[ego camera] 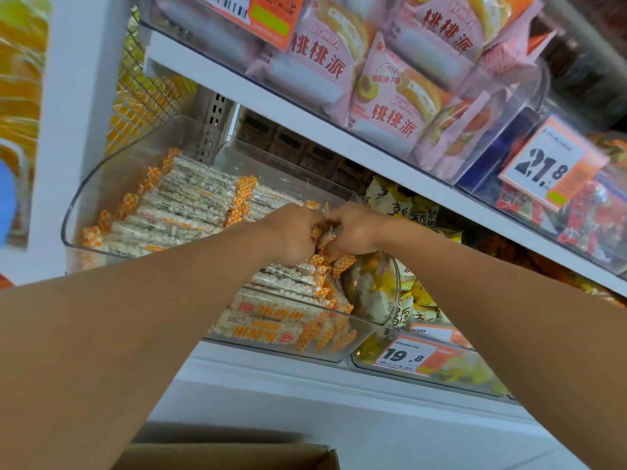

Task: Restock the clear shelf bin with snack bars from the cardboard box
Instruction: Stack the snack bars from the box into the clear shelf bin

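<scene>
Gripping snack bars point(325, 237) between both hands, over bin point(390, 300).

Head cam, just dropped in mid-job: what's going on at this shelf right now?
A person is restocking the clear shelf bin with snack bars. The left hand and right hand meet over the right part of the bin, both closed on a small bunch of orange-checked bars. The left part already holds a neat row of bars; more lie piled at the front. The cardboard box sits below, its contents out of view. A bin of yellow packets stands to the right.
</scene>
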